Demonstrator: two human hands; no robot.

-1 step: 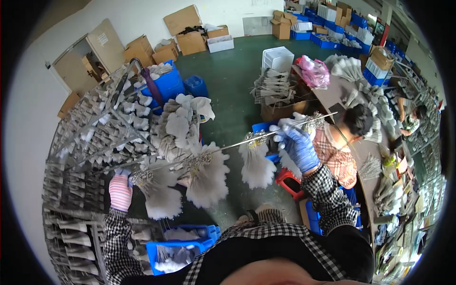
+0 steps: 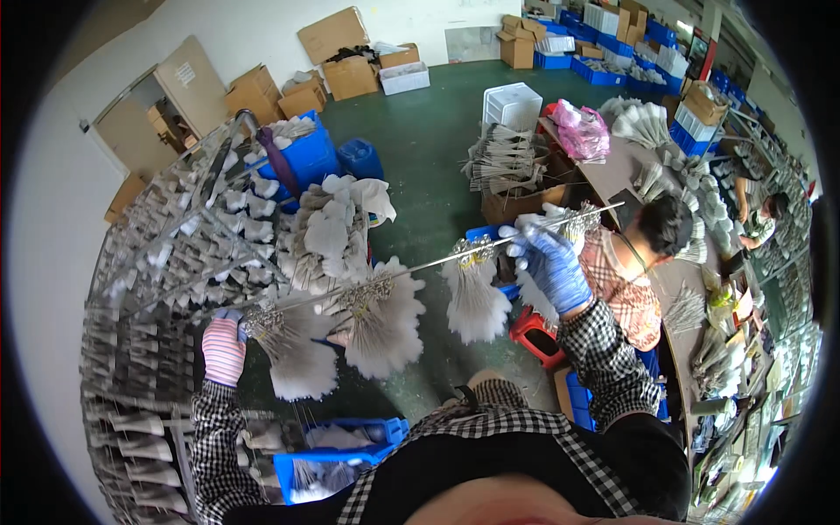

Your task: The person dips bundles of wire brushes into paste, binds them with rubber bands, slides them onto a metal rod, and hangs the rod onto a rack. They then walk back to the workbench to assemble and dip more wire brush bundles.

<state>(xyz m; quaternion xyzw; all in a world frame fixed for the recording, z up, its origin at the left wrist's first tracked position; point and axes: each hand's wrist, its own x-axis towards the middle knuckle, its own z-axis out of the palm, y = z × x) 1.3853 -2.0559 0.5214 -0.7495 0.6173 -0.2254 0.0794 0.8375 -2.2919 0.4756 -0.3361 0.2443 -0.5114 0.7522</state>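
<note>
A long thin metal rod [image 2: 429, 261] slants across in front of me, its right end higher in the picture. My left hand [image 2: 224, 350], in a pink-striped glove, is closed around its left part. Near the other end, my right hand [image 2: 553, 267], gloved in blue, grips the rod with bent fingers. Between them hang wire-stemmed bunches of whitish, fluffy-looking pieces: a left bunch [image 2: 300, 354], a wide middle bunch [image 2: 385, 328] and a smaller bunch [image 2: 478, 302]. Another bunch [image 2: 535, 302] hangs partly hidden behind my right hand.
A seated co-worker [image 2: 623, 271] is close beyond my right hand, beside a long table [image 2: 604, 179]. Racks of similar pale pieces [image 2: 140, 350] fill the left side. Below are a blue crate [image 2: 385, 446] and a red stool [image 2: 535, 337]. Cardboard boxes [image 2: 352, 79] line the far wall.
The hanging bunches have shifted slightly to the right in the picture. Both hands keep their hold on the rod.
</note>
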